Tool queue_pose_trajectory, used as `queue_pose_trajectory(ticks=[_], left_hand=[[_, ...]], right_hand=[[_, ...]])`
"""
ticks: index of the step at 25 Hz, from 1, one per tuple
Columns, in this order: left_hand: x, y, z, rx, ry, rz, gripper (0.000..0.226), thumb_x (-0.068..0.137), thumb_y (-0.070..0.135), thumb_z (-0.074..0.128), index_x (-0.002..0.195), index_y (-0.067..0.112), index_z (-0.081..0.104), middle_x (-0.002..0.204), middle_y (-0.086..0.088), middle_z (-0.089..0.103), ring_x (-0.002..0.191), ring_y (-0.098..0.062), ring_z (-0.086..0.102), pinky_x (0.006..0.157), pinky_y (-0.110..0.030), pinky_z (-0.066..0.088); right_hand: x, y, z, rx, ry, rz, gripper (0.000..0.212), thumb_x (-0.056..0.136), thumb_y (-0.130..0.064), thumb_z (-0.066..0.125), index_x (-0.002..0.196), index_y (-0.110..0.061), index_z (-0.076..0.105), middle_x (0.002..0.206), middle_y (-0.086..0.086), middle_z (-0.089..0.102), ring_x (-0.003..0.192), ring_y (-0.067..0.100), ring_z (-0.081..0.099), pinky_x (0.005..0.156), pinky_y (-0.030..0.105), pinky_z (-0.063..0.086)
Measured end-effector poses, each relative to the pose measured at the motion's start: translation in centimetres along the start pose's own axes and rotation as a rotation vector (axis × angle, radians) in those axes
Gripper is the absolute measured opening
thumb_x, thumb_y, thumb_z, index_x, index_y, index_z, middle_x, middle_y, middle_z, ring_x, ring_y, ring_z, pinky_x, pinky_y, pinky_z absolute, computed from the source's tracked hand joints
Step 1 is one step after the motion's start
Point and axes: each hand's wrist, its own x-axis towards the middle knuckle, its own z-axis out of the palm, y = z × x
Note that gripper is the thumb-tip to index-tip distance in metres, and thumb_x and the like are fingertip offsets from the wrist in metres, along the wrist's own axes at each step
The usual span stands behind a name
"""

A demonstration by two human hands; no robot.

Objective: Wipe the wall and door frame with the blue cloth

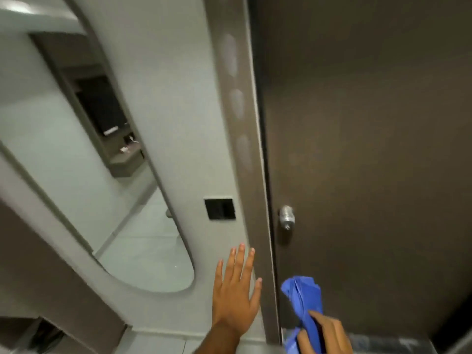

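- The cloth (304,300) is blue, crumpled into a bunch with folds showing, low in the view in front of the door (370,149) and just right of the frame (245,149).
- One mirror (107,175), long and rounded at its lower end, hangs on the wall (178,123) at the left; it reflects a dark shelf niche.
- One black square switch plate (219,209) sits on the wall between the mirror and the frame.
- The left hand (236,295) lies flat against the wall beside the frame, its grip spread, fingers apart, holding nothing.
- The brown frame carries three pale oval smudges in a line along its upper length.
- One silver knob (286,217) stands out from the dark brown door, above the cloth and apart from it.
- The right hand (324,333), at the bottom edge, has its grip pinching the lower part of the cloth; the bunch sticks up above the fingers.
- Two hands, one cloth in all.
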Motion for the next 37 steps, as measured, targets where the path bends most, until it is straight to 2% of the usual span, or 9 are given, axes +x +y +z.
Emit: queue_pose_trajectory(ticks=[3, 6, 9, 14, 18, 21, 26, 33, 37], left_hand=[[6.9, -4.0, -6.0, 0.004, 0.158, -0.056, 0.075, 0.103, 0.049, 0.044, 0.171, 0.023, 0.03, 0.179, -0.005, 0.026, 0.163, -0.029, 0.028, 0.128, -0.049, 0.015], [13.6, -6.4, -11.8, 0.003, 0.29, -0.048, 0.072, 0.104, 0.046, 0.04, 0.172, 0.022, 0.029, 0.18, -0.006, 0.023, 0.165, -0.03, 0.025, 0.129, -0.052, 0.015], [20.7, -7.3, -17.7, 0.026, 0.424, -0.054, 0.073, 0.105, 0.038, 0.044, 0.173, 0.023, 0.023, 0.181, -0.007, 0.018, 0.167, -0.029, 0.021, 0.132, -0.051, 0.007], [31.0, -7.6, -23.8, -0.072, 0.648, -0.062, 0.078, 0.102, 0.025, 0.045, 0.174, 0.024, 0.016, 0.183, -0.006, 0.014, 0.168, -0.028, 0.015, 0.134, -0.052, 0.011], [36.0, -8.0, -22.6, -0.07, 0.717, 0.022, 0.069, 0.107, 0.033, 0.024, 0.173, 0.023, 0.007, 0.183, -0.006, 0.007, 0.169, -0.029, 0.011, 0.133, -0.057, 0.022], [38.2, -9.4, -20.4, -0.021, 0.794, 0.096, 0.071, 0.11, 0.04, 0.022, 0.175, 0.021, 0.001, 0.184, -0.007, 0.0, 0.169, -0.03, 0.004, 0.136, -0.055, 0.01], [39.0, -10.1, -19.3, 0.014, 0.862, 0.14, 0.068, 0.113, 0.044, 0.018, 0.175, 0.02, 0.005, 0.184, -0.006, -0.004, 0.169, -0.03, 0.001, 0.135, -0.054, 0.004], [39.2, -10.2, -18.9, -0.053, 0.95, 0.195, 0.083, 0.103, 0.037, 0.043, 0.175, 0.019, 0.006, 0.182, -0.008, 0.014, 0.168, -0.03, 0.012, 0.136, -0.051, 0.005], [39.1, -10.2, -18.8, -0.047, 0.947, 0.197, 0.073, 0.107, 0.033, 0.034, 0.175, 0.023, 0.01, 0.184, -0.004, 0.008, 0.169, -0.029, 0.009, 0.136, -0.052, 0.007]], right_hand=[[5.6, -7.1, 2.8, 0.033, 0.092, -0.299, 0.041, 0.067, -0.044, 0.057, 0.108, -0.05, 0.059, 0.09, -0.013, 0.07, 0.075, 0.018, 0.068, 0.084, 0.018, 0.041], [12.6, -16.6, 3.8, -0.019, 0.161, -0.56, 0.049, 0.081, -0.03, 0.065, 0.13, -0.03, 0.067, 0.106, -0.011, 0.059, 0.088, 0.015, 0.061, 0.084, 0.029, 0.048], [18.7, -24.5, 4.5, -0.046, 0.268, -0.745, 0.058, 0.087, -0.027, 0.063, 0.143, -0.011, 0.065, 0.099, 0.0, 0.057, 0.081, 0.017, 0.056, 0.078, 0.03, 0.045], [24.4, -30.5, 7.4, -0.273, 0.353, -0.875, 0.061, 0.081, -0.018, 0.075, 0.14, -0.009, 0.067, 0.094, 0.009, 0.062, 0.079, 0.027, 0.058, 0.064, 0.04, 0.051], [27.2, -29.3, 9.8, -0.353, 0.326, -1.005, 0.069, 0.081, -0.019, 0.079, 0.147, -0.01, 0.061, 0.14, 0.012, 0.061, 0.129, 0.027, 0.056, 0.102, 0.042, 0.055], [28.9, -28.0, 11.7, -0.464, 0.244, -1.027, 0.071, 0.1, -0.033, 0.06, 0.165, -0.017, 0.035, 0.175, 0.004, 0.028, 0.164, 0.022, 0.024, 0.135, 0.039, 0.021], [30.1, -26.7, 14.2, -0.675, 0.335, -0.962, 0.07, 0.111, -0.058, 0.021, 0.17, -0.022, 0.007, 0.18, 0.0, 0.0, 0.167, 0.019, -0.001, 0.137, 0.037, -0.008], [35.6, -42.2, 10.9, -0.553, 0.495, -0.944, 0.077, 0.108, -0.06, 0.031, 0.17, -0.021, 0.006, 0.18, 0.004, 0.001, 0.168, 0.021, 0.0, 0.136, 0.04, -0.003], [40.8, -53.8, 5.9, -0.522, 0.545, -1.049, 0.077, 0.109, -0.058, 0.033, 0.17, -0.015, 0.011, 0.18, 0.009, 0.006, 0.167, 0.028, 0.005, 0.135, 0.047, 0.004]])
